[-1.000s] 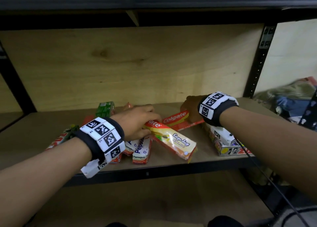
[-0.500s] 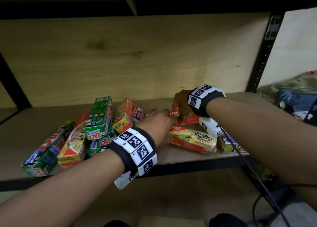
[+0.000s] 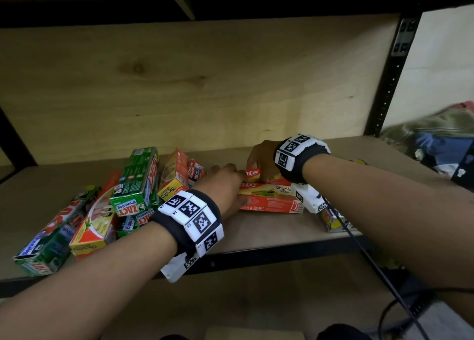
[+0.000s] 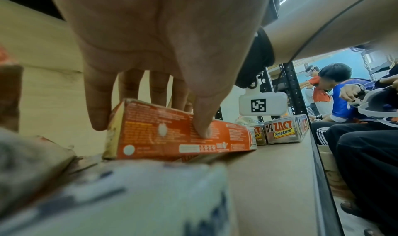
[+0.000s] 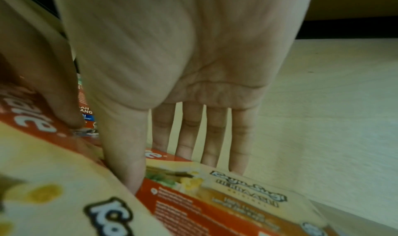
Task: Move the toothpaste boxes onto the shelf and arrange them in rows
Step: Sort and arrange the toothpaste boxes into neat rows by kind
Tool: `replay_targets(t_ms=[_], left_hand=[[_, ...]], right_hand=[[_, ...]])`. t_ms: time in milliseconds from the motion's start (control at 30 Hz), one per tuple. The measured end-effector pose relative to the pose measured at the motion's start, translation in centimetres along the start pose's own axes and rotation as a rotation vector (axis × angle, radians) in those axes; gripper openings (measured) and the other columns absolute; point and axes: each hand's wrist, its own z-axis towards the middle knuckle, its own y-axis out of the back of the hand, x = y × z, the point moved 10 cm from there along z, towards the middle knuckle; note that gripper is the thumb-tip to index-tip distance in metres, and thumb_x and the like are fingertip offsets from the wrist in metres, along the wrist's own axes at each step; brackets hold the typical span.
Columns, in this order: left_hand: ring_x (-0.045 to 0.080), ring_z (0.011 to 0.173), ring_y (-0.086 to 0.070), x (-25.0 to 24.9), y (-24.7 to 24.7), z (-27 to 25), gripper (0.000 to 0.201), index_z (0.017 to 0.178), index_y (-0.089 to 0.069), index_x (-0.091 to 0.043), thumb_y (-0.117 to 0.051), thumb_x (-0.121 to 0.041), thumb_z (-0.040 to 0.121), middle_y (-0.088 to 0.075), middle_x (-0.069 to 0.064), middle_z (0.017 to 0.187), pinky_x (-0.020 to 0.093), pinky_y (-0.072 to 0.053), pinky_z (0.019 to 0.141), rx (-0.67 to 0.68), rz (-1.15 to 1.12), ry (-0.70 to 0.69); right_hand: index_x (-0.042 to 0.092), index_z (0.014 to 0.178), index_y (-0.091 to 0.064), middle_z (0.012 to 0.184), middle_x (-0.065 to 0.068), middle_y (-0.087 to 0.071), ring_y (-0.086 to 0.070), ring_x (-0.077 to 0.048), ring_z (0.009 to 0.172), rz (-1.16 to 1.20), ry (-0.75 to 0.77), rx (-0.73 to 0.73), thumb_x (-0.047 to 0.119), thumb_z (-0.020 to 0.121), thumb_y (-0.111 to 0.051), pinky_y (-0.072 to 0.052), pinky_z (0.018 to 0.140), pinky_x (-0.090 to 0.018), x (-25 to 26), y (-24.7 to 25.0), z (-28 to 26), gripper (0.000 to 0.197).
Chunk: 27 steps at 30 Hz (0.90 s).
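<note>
Two long red-and-yellow cardboard toothpaste boxes [image 3: 269, 198] are laid parallel mid-shelf [image 3: 256, 232]. The nearer is pinched by the left hand [image 3: 225, 185], the farther by the right hand [image 3: 261, 160] — thumb opposite straight fingers, presumably to square a row.

Bare forearms, black wristbands [image 3: 191, 226] with white square-coded marker tiles, thin black cable [image 3: 359, 244]

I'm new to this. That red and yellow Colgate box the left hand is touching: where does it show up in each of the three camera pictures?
Head: the front Colgate box lies mid-shelf, right of centre, between the two wrists.
Left wrist: it sits centre, red side facing, under the left hand's thumb.
Right wrist: its yellow top fills the lower left, blurred.
Shared landmark: the pale wooden back panel behind the boxes appears in all three.
</note>
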Motion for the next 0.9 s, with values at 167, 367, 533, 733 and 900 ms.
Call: replay_targets(t_ms=[167,367,533,733,900], left_hand=[[0.027,0.109,-0.056,0.9,1.6,-0.8,0.051,0.132,-0.053,-0.023,-0.06,-0.047,0.088,-0.055,0.004,0.121,0.04,-0.05,0.091,0.0,0.074,0.001],[0.025,0.104,-0.057,5.0,5.0,-2.2,0.043,0.125,-0.057,-0.021,-0.051,-0.046,0.091,-0.057,0.004,0.118,0.041,-0.052,0.088,-0.077,0.125,0.168],[0.022,0.075,-0.062,8.4,5.8,-3.1,0.03,0.098,-0.066,-0.01,-0.06,-0.037,0.089,-0.065,0.009,0.096,0.026,-0.046,0.06,0.024,0.117,0.332],[0.013,0.075,-0.07,8.6,5.2,-3.0,0.013,0.085,-0.07,-0.016,-0.07,-0.029,0.085,-0.07,0.004,0.088,0.022,-0.052,0.06,0.04,0.059,0.375],[0.015,0.061,-0.058,7.9,6.1,-2.9,0.029,0.061,-0.047,-0.015,-0.068,-0.021,0.081,-0.063,0.005,0.076,0.017,-0.038,0.052,0.001,-0.011,0.384]], right_hand=[[0.019,0.136,-0.056,0.139,-0.003,-0.054,-0.054,-0.023,0.124,0.04,0.011,-0.012,0.02,0.086,-0.073,-0.04,0.084,-0.024,0.2,0.0,-1.3,0.053],[0.025,0.123,-0.066,0.128,-0.002,-0.06,-0.056,-0.018,0.097,0.129,-0.048,-0.134,0.029,0.087,-0.071,-0.044,0.08,-0.027,0.7,2.3,-3.7,0.036],[0.01,0.129,-0.061,0.134,-0.009,-0.058,-0.056,-0.028,0.119,0.046,-0.047,-0.102,0.03,0.102,-0.048,-0.048,0.099,-0.034,3.9,3.1,-6.4,0.036],[0.009,0.119,-0.068,0.113,-0.014,-0.069,-0.068,-0.028,0.089,0.146,-0.044,-0.072,0.028,0.094,-0.054,-0.057,0.089,-0.044,5.2,2.4,-8.1,0.035],[0.026,0.102,-0.073,0.09,0.006,-0.073,-0.073,-0.013,0.078,0.297,-0.007,-0.045,0.031,0.089,-0.063,-0.062,0.076,-0.035,6.1,1.4,-8.6,0.017]])
